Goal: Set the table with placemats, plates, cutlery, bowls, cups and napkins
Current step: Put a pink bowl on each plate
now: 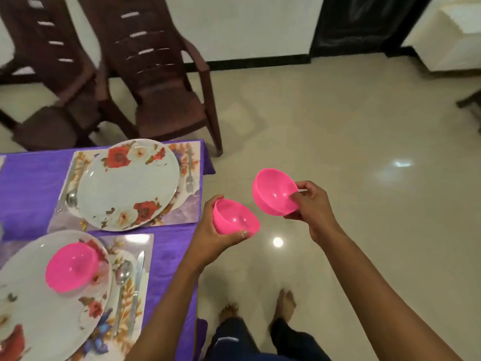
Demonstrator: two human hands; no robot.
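Note:
My left hand grips a pink bowl just off the table's right edge. My right hand holds a second pink bowl by its rim, tilted, over the floor. A third pink bowl sits on the near floral plate, which lies on a placemat with a spoon and a knife to its right. The far floral plate lies bare on another placemat, with a fork to its right and a spoon to its left.
A purple cloth covers the table. Two dark brown plastic chairs stand behind its far edge. Glossy beige floor spreads to the right, with my bare feet below. A dark doorway is at the back.

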